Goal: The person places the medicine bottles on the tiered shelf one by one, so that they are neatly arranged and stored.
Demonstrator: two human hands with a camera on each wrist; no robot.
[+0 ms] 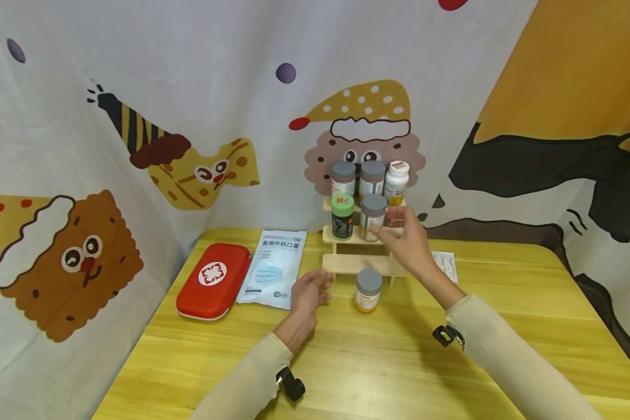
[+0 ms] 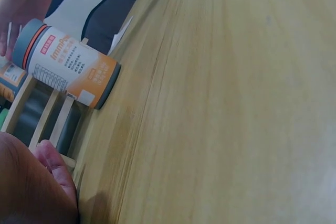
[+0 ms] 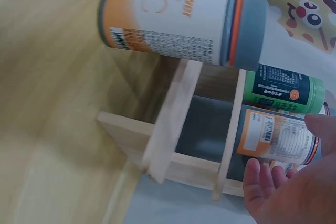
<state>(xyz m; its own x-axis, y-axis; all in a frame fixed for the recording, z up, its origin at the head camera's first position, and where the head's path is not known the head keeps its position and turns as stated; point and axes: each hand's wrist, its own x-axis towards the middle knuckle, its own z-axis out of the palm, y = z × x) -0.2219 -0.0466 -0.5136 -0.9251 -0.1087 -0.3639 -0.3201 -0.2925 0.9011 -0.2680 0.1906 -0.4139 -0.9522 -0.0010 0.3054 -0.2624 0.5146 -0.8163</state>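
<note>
A small wooden tiered rack (image 1: 364, 264) holds several supplement bottles. My right hand (image 1: 406, 239) is beside the grey-capped bottle (image 1: 373, 217) on its middle tier, thumb near the label and fingers apart at the bottle's right; in the right wrist view this hand (image 3: 296, 182) does not visibly close round it. A green-capped bottle (image 1: 342, 217) stands to the left on that tier. My left hand (image 1: 310, 294) lies by the left end of the lowest tier, fingers loosely bent; whether they touch the wood is unclear. Another grey-capped bottle (image 1: 368, 291) stands upright in front of the rack.
Two grey-capped bottles (image 1: 343, 175) and a white bottle (image 1: 396, 182) occupy the top tier. Left of the rack lie a mask packet (image 1: 274, 268) and a red first-aid case (image 1: 213, 280). A white printed sheet (image 1: 445, 265) lies at right. A patterned cloth (image 1: 231, 70) hangs behind.
</note>
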